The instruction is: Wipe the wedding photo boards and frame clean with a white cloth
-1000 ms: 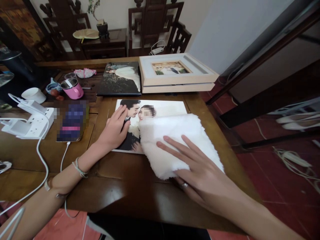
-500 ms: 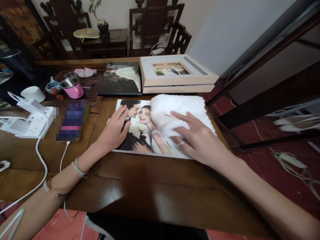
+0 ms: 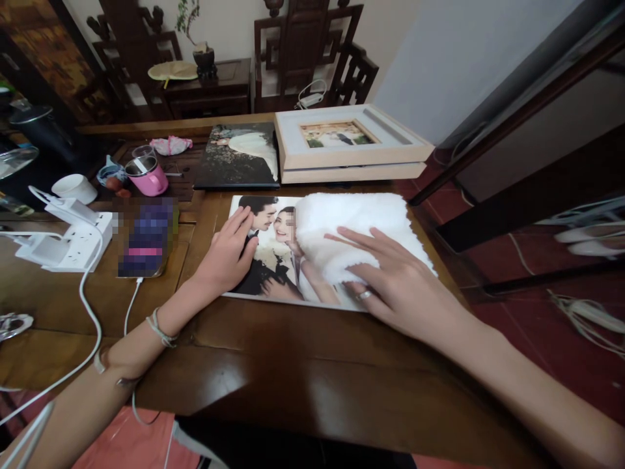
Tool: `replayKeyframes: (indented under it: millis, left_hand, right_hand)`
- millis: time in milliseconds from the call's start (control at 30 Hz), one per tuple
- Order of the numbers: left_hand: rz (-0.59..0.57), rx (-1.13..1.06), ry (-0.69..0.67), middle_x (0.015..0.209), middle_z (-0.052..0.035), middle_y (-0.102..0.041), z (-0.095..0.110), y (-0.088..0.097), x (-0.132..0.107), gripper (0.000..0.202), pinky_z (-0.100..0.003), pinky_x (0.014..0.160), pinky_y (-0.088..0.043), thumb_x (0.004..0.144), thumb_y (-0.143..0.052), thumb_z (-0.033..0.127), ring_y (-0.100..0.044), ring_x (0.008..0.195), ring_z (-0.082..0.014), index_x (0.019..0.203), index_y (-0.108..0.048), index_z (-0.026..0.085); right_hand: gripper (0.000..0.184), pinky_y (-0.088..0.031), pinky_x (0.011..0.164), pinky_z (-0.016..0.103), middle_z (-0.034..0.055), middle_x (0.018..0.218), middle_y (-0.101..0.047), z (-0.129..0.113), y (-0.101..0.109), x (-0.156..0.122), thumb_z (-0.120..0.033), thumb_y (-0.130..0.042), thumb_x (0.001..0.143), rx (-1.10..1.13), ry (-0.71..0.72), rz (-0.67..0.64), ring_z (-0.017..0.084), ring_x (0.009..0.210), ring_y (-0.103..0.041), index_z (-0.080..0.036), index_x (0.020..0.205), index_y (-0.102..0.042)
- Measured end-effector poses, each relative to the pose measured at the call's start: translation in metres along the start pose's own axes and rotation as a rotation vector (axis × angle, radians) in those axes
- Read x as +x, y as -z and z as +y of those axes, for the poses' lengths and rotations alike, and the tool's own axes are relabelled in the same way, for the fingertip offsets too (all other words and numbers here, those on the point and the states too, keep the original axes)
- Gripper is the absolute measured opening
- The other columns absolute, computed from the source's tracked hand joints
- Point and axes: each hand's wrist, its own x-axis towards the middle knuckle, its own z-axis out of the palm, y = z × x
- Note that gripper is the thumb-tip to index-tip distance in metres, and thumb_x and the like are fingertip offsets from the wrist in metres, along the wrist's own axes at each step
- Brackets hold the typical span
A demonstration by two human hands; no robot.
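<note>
A large photo print of a couple (image 3: pixel 276 260), flat like a panel or album cover, lies on the wooden table in front of me. My left hand (image 3: pixel 232 251) rests on its left side with the fingers stretched out over the dark suit. On the right part of the picture is a fluffy white cloth (image 3: pixel 351 218), which hides that side. My right hand (image 3: pixel 390 270) lies on the cloth with its fingers spread, pressing it down; a ring shows on one finger. Some fingertips are tucked against a fold of the cloth.
Behind stand a dark photo album (image 3: pixel 239 156) and a pale box with a framed picture (image 3: pixel 351 140). To the left are a pink mug (image 3: pixel 147 176), a white cup (image 3: pixel 75 189), a power strip (image 3: pixel 85 244) with cables and a charging phone (image 3: pixel 148 238). The table's right edge is close.
My right hand has slid a little to the right on the cloth, and the cloth's fold has shifted with it. My left hand stays on the photo. The view has turned slightly.
</note>
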Motion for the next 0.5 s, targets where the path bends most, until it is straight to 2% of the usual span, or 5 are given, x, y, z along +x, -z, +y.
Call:
replayKeyframes:
  millis: [100,200,367,500]
  left_hand:
    - [0.001,-0.002,-0.003,0.156,-0.0196,-0.036,0.001,-0.001,-0.001,0.049,-0.053,0.117,-0.029,0.099,-0.038,0.028,-0.028,0.147,-0.0294,0.144,-0.040,0.009]
    - [0.014,-0.007,-0.011,0.155,-0.0180,-0.037,0.001,-0.002,0.004,0.048,-0.053,0.117,-0.029,0.099,-0.038,0.029,-0.029,0.146,-0.0288,0.144,-0.041,0.012]
    - [0.009,0.003,-0.011,0.155,-0.0197,-0.036,-0.001,-0.006,0.017,0.049,-0.052,0.117,-0.029,0.098,-0.038,0.028,-0.029,0.146,-0.0296,0.144,-0.041,0.009]
    - [0.002,0.007,-0.001,0.156,-0.0185,-0.036,-0.001,-0.005,0.021,0.049,-0.052,0.117,-0.030,0.098,-0.038,0.027,-0.028,0.147,-0.0292,0.144,-0.041,0.011]
  right_hand:
    - [0.021,-0.041,0.106,0.066,0.0187,0.138,-0.058,0.000,-0.001,0.002,-0.008,-0.048,0.083,0.007,-0.029,-0.013,0.037,0.136,-0.045,-0.017,0.080,-0.066]
    - [0.021,-0.036,0.108,0.068,0.0198,0.140,-0.056,-0.012,-0.003,-0.001,-0.005,-0.049,0.081,0.025,-0.038,-0.009,0.037,0.139,-0.040,-0.017,0.076,-0.065]
    - [0.026,-0.033,0.109,0.068,0.0204,0.142,-0.054,-0.041,-0.003,-0.015,0.001,-0.048,0.079,0.124,0.040,0.053,0.037,0.141,-0.036,-0.018,0.063,-0.058]
    - [0.027,-0.034,0.110,0.067,0.0173,0.144,-0.053,-0.044,0.003,-0.016,0.002,-0.046,0.077,0.196,0.067,0.012,0.034,0.142,-0.034,-0.019,0.064,-0.057]
